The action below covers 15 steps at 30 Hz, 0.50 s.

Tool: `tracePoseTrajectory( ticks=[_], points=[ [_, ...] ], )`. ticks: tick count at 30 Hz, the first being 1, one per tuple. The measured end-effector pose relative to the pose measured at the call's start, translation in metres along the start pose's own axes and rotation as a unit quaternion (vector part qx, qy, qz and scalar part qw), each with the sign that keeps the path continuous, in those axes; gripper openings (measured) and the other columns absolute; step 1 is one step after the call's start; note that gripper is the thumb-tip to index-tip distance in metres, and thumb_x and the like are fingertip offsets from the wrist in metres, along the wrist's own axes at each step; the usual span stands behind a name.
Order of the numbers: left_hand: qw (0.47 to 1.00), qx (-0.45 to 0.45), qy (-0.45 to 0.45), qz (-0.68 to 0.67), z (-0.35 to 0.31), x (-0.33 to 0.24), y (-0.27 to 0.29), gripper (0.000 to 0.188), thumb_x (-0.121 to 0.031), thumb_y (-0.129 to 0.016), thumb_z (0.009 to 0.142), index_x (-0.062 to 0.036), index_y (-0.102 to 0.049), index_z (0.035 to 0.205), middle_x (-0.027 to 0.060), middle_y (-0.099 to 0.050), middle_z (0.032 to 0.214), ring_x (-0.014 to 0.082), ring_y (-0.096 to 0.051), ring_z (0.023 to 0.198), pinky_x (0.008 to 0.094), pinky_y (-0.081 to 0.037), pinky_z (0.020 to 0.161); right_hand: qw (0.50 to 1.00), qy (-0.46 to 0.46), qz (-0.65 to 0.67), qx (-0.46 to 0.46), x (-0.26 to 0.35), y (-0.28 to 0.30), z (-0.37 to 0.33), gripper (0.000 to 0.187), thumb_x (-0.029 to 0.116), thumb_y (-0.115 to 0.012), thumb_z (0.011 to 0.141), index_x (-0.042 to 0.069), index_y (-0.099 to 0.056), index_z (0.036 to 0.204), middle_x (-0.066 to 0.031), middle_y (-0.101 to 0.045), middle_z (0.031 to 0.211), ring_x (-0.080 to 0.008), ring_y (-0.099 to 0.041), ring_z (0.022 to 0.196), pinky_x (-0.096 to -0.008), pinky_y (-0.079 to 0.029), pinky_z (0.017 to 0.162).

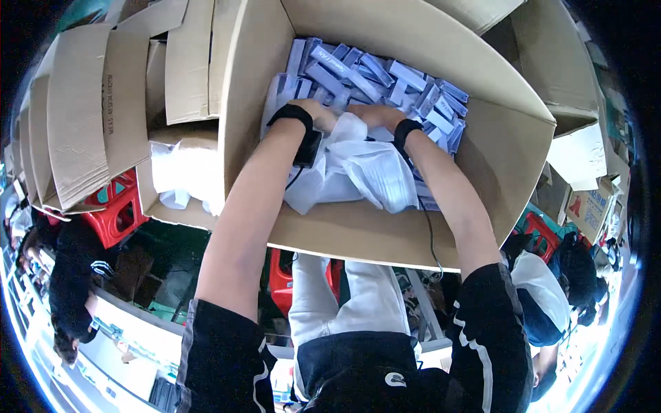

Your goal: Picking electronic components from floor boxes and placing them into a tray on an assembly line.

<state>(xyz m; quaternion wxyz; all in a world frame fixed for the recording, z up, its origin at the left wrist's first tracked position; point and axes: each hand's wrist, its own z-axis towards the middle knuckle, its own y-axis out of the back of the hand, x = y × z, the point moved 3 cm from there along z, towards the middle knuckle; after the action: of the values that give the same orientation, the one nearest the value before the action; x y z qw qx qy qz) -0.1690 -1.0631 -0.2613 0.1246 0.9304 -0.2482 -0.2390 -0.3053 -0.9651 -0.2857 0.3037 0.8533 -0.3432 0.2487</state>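
Both your hands, the left hand (322,113) and right hand (375,115), sit close together, fingers closed on the crumpled white plastic liner bag (358,172) inside the large open brown cardboard carton (502,144). It looks light, soft and slippery, so grip gathered folds. Small pale-blue flat boxes (375,72) crowd beneath; more empty cartons (89,110) stand left.

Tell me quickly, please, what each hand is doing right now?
Left hand: closed on the white plastic liner.
Right hand: resting on the same liner; grip cannot be told.
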Motion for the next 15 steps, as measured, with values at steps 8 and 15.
tracePoseTrajectory(
  ticks=[8, 15],
  points=[
    [0.984, -0.017, -0.18, -0.002, -0.062, -0.064, -0.014, 0.052, -0.029, -0.061, 0.072, -0.0007, -0.061, 0.116, 0.0215, -0.064, 0.112, 0.033, -0.061, 0.107, 0.0397, -0.047, 0.091, 0.999, 0.027, -0.032, 0.031, 0.011, 0.003, -0.072, 0.051, 0.034, -0.07, 0.073, -0.003, -0.059, 0.105, -0.022, -0.061, 0.105, -0.0319, -0.059, 0.097, -0.0409, -0.043, 0.08],
    [0.927, -0.281, -0.244, 0.046, -0.175, -0.113, -0.057, 0.038, -0.011, -0.061, 0.07, 0.0036, -0.056, 0.105, 0.0188, -0.064, 0.091, 0.0293, -0.063, 0.091, 0.0401, -0.051, 0.078, 0.989, 0.068, -0.13, -0.025, 0.069, 0.002, -0.177, 0.043, 0.016, -0.071, 0.067, -0.005, -0.056, 0.102, -0.0234, -0.06, 0.099, -0.0404, -0.057, 0.096, -0.0436, -0.046, 0.083]
  ],
)
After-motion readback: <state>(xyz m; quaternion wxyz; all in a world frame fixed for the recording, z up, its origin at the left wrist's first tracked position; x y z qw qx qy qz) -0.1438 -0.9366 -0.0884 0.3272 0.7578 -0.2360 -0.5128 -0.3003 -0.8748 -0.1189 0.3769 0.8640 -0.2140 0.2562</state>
